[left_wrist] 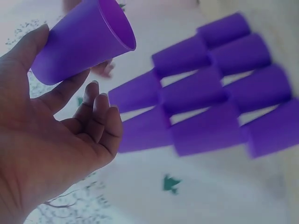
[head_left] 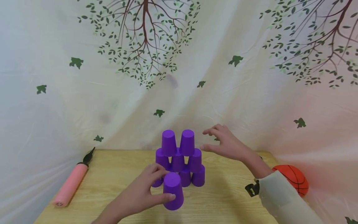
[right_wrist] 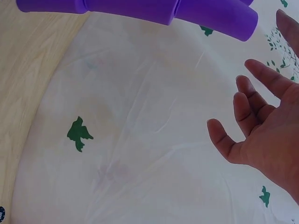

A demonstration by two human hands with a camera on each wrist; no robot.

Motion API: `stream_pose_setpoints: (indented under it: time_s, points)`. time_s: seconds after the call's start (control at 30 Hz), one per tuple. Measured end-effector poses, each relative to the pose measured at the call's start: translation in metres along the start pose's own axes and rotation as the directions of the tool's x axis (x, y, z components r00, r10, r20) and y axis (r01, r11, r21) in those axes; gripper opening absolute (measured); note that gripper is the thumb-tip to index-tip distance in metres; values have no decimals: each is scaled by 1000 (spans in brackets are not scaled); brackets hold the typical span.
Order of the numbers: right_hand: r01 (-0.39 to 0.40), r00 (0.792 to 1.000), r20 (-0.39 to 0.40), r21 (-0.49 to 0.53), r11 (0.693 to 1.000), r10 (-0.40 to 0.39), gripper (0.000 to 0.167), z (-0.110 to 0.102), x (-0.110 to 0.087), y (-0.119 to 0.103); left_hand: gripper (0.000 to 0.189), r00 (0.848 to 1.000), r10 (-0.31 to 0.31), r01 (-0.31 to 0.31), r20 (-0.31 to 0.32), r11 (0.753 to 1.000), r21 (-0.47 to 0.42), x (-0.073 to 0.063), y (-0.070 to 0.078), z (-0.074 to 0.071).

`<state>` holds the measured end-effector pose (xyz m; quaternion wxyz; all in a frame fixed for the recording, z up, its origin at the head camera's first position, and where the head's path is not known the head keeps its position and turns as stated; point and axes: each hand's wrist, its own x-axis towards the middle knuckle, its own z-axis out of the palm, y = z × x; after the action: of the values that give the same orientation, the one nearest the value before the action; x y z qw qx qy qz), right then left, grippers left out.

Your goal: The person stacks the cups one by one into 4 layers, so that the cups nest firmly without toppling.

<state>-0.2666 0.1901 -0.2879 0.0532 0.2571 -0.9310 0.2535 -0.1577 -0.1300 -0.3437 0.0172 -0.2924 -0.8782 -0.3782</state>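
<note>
My left hand [head_left: 144, 191] pinches a purple cup [head_left: 173, 194] between thumb and fingers, in front of the stack in the head view. In the left wrist view that same cup [left_wrist: 79, 44] shows its open rim at the right. Behind it stands a pyramid of upside-down purple cups [head_left: 177, 161], several in the bottom row, three in the middle and two on top. To the right of the top cups, my right hand [head_left: 227, 143] hovers with fingers spread and nothing in it. The right wrist view shows this hand [right_wrist: 271, 116] apart from the cups.
A pink hand pump [head_left: 71, 185] with a black nozzle lies at the table's left. An orange-red basketball [head_left: 293, 179] sits at the right, partly behind my sleeve. A white curtain [head_left: 126, 102] printed with trees and leaves hangs behind the wooden table [head_left: 117, 168].
</note>
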Motion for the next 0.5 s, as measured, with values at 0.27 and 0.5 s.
stream_pose_setpoints:
  time_s: [0.27, 0.5]
  points:
    - [-21, 1000, 18, 24, 999, 21, 56, 8, -33, 9, 40, 999, -40, 40, 0, 999, 23, 18, 15, -42]
    - [-44, 997, 62, 54, 998, 41, 51, 19, -61, 15, 25, 997, 52, -47, -64, 996, 81, 38, 16, -64]
